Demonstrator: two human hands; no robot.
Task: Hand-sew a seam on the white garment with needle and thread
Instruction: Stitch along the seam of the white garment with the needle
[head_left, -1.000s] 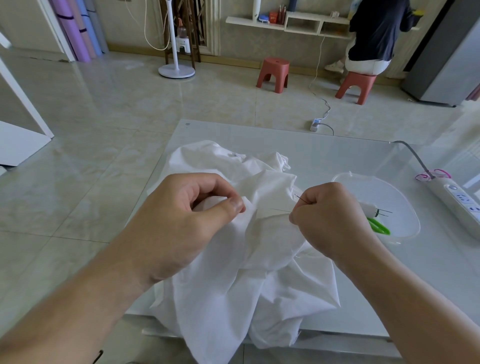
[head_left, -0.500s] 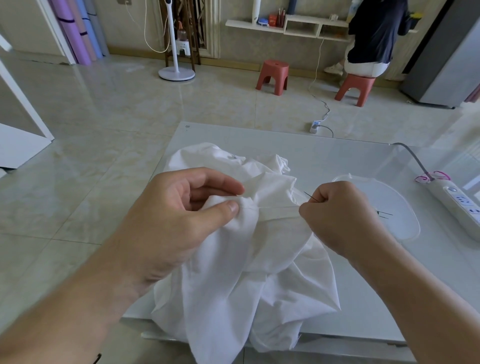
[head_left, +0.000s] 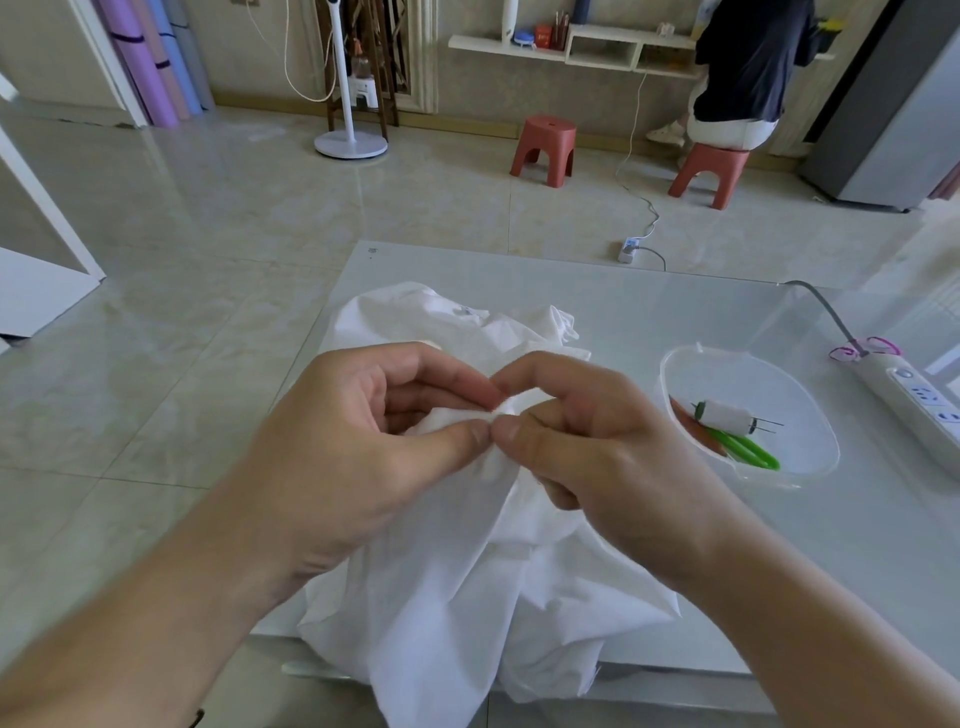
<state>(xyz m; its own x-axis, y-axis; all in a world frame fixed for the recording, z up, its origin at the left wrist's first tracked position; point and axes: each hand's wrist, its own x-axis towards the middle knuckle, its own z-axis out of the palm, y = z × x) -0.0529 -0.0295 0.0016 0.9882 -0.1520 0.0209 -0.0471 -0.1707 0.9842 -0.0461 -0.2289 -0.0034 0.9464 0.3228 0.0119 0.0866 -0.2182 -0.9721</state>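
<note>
The white garment (head_left: 441, 597) lies bunched on the table (head_left: 649, 301), its lower part hanging over the near edge. The left hand (head_left: 358, 462) and right hand (head_left: 597, 457) meet above it, each pinching a raised fold between thumb and forefinger (the needle cannot be made out). Right of them, a clear bowl (head_left: 810, 410) holds a thread spool (head_left: 727, 417).

Two bare hands meet over a crumpled white cotton garment (head_left: 457, 597) on a pale glass-topped table (head_left: 675, 312). The left hand (head_left: 363, 457) and right hand (head_left: 597, 452) each pinch the same fold, thumbs touching. Nearby, a clear plastic bowl (head_left: 810, 467) holds a white thread spool (head_left: 724, 415) and green-handled scissors (head_left: 748, 452).
</note>
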